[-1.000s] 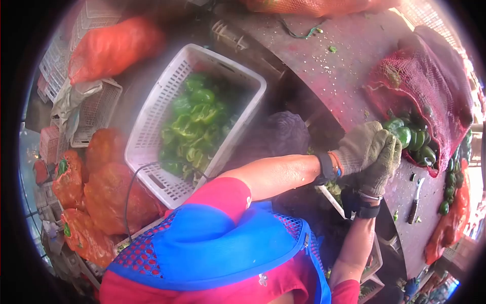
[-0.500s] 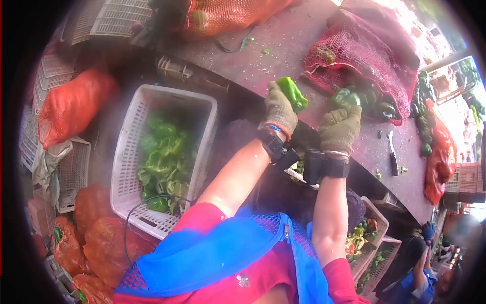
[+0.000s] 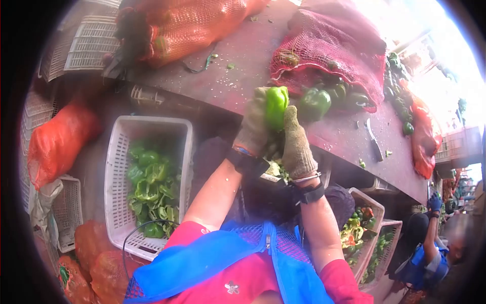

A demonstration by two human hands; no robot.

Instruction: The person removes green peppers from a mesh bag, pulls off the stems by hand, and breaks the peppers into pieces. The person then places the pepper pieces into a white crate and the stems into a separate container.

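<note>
A bright green pepper (image 3: 277, 108) is in my left hand (image 3: 254, 124), whose gloved fingers are closed around its left side. My right hand (image 3: 299, 149), also gloved, is just right of that pepper with its visible fingers stretched upward; whether it touches the pepper is unclear. Beyond its fingertips, another green pepper (image 3: 315, 104) lies at the mouth of a red mesh bag (image 3: 331, 45), with more dark green peppers partly inside. A knife (image 3: 374, 140) rests on the table (image 3: 344, 137) to the right.
A white crate (image 3: 115, 187) with cut green peppers stands at left. Orange mesh sacks (image 3: 197, 25) lie on the table and around the floor. Crates with pepper pieces (image 3: 372, 202) are at lower right, near a person in blue (image 3: 425, 263). Debris sits below my hands.
The view has shifted, moving the bag and knife leftward in it. My right hand has come away from the pepper by the bag, closer to my left hand. The held pepper now stands more upright.
</note>
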